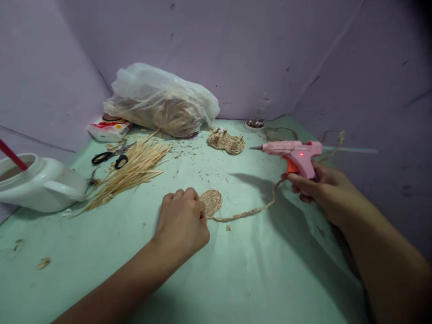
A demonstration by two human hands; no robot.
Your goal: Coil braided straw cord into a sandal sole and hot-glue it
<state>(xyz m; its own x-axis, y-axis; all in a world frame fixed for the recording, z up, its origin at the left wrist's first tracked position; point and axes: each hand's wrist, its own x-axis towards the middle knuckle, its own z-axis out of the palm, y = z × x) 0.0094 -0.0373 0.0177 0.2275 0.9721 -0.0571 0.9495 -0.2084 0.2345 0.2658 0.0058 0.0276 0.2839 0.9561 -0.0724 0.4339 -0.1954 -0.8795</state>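
My left hand [184, 218] is closed on the left side of a flat coiled rope piece [212, 202] lying on the green table. From that piece a braided cord [248, 213] runs right along the table and rises to my right hand. My right hand [315, 184] is wrapped round the handle of a pink glue gun [297, 153], held above the table with its nozzle to the left. A red light glows on the gun, and a clear glue stick [357, 150] sticks out of its back. Behind the coil sits a finished-looking woven sole shape [226, 141].
Loose pale straw [135, 164] and black-handled scissors [113, 156] lie at the left, near a white container [43, 182] with a red stick. A plastic bag [162, 101], a tissue pack [110, 129] and a small dish [254, 124] stand along the back wall.
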